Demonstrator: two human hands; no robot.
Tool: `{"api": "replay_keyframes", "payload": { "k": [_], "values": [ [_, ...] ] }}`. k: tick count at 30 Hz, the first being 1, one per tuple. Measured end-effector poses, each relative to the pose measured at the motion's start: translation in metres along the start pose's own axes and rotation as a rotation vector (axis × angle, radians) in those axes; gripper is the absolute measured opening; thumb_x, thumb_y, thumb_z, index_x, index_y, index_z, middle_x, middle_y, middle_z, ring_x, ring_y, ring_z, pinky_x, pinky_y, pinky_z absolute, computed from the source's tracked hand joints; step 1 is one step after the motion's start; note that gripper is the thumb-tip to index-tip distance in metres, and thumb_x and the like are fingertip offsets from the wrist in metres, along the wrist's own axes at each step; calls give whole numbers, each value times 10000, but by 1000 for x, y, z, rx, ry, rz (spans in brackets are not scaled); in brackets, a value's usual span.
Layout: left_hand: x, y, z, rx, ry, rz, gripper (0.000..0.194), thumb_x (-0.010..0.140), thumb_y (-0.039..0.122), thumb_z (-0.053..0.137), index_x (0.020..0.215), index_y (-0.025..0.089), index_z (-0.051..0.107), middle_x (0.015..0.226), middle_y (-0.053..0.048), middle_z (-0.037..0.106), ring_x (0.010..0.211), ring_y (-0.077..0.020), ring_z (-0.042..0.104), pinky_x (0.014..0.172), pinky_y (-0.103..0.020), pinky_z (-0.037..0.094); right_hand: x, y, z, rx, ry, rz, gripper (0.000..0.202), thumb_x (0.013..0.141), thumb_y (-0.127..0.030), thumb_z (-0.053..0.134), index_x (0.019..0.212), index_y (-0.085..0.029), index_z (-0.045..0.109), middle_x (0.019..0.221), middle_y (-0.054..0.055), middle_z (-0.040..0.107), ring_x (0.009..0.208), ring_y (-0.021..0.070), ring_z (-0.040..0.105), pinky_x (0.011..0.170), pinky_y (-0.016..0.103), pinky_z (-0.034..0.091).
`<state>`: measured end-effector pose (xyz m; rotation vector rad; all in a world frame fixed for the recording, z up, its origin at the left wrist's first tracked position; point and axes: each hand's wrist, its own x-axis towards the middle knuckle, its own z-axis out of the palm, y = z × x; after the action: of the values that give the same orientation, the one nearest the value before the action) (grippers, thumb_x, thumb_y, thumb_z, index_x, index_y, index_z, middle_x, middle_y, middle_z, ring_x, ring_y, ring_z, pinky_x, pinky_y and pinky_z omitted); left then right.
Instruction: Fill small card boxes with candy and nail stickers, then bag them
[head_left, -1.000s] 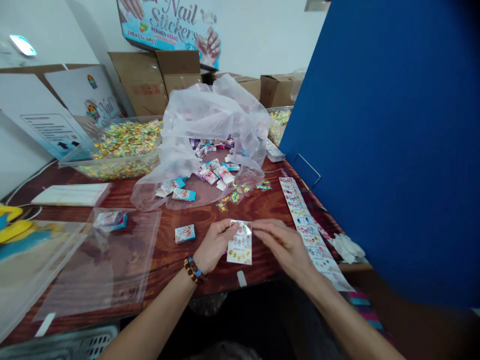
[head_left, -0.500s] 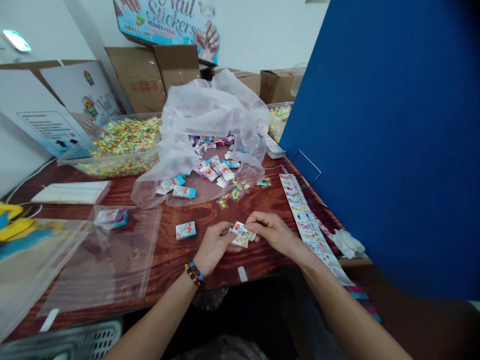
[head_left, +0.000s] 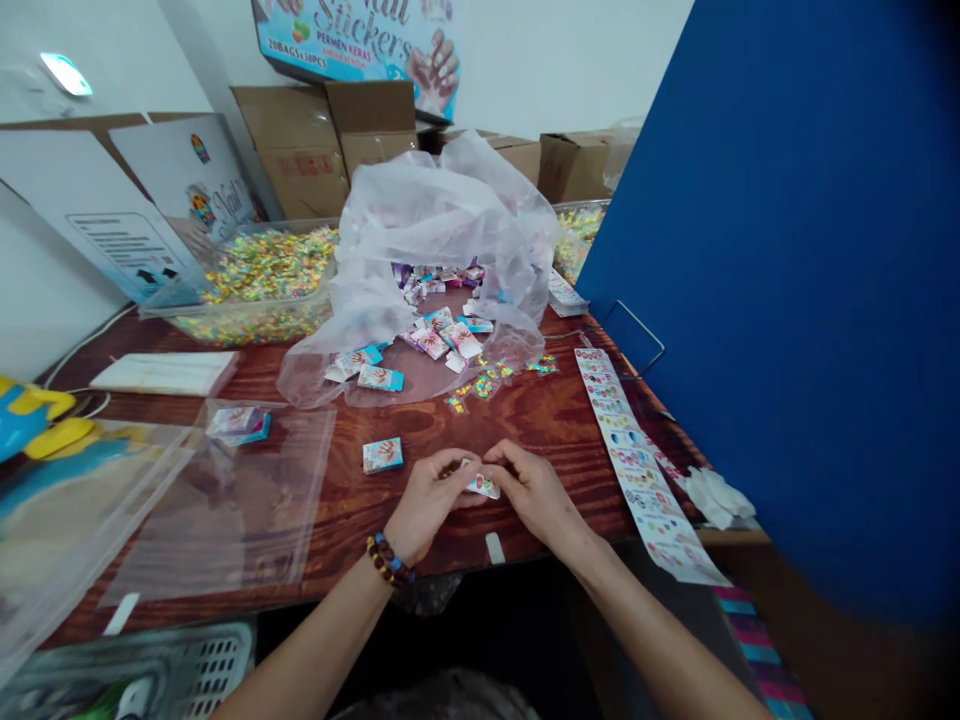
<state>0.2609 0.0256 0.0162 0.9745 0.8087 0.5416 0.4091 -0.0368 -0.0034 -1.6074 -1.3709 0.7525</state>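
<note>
Between my two hands, just above the table's front part, is a small nail sticker sheet (head_left: 482,482) with coloured prints on white. My left hand (head_left: 433,492) pinches its left side, fingers curled behind it. My right hand (head_left: 529,490) grips the upper right part with thumb and fingertips. Whether a second sheet lies behind it, I cannot tell. Left of my hands a small blue and white box (head_left: 382,455) lies on the table. To the right runs a long strip of sticker sheets (head_left: 634,455), reaching past the table's edge.
A clear plastic bag (head_left: 442,205) spills small boxes (head_left: 431,342) and lies beside candy packets (head_left: 484,382). Tubs of candy (head_left: 266,270) stand behind. A flat clear bag (head_left: 277,520) holds boxes at left. A blue panel (head_left: 787,280) bounds the right side.
My hands have drawn closer together around the sticker sheets. Two overlapping sheets showed before; now a single face shows, partly covered by my fingers. The whole view has shifted slightly.
</note>
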Motion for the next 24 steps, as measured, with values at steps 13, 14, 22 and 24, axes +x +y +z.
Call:
{"api": "replay_keyframes", "payload": {
  "k": [13, 14, 22, 24],
  "values": [
    [-9, 2, -52, 47, 330, 119, 404, 591, 368, 811, 903, 140, 694, 851, -14, 693, 670, -179, 692, 636, -322, 597, 105, 2, 19, -506, 54, 280, 119, 843, -298, 604, 881, -197, 654, 1047, 126, 677, 975, 276, 634, 803, 383, 421],
    [-11, 1, -55, 47, 334, 115, 416, 587, 371, 814, 911, 139, 693, 853, -16, 691, 674, -181, 690, 636, -327, 597, 105, 5, 19, -486, 49, 279, 92, 831, -274, 606, 842, -196, 653, 1002, 118, 689, 957, 272, 639, 792, 377, 425],
    [-3, 5, -51, 85, 301, 152, 369, 622, 349, 781, 917, 144, 700, 907, -43, 690, 747, -190, 678, 649, -330, 595, 73, 20, -12, -109, -79, 174, 72, 772, -234, 592, 727, -180, 599, 708, 5, 683, 631, 134, 613, 617, 240, 456],
    [2, 5, -45, 103, 256, 134, 336, 642, 334, 767, 915, 151, 697, 879, -47, 698, 726, -193, 683, 624, -318, 586, 62, 12, -16, 124, -153, 132, 97, 752, -273, 614, 751, -176, 614, 689, -3, 668, 600, 127, 588, 591, 237, 450]
  ]
}}
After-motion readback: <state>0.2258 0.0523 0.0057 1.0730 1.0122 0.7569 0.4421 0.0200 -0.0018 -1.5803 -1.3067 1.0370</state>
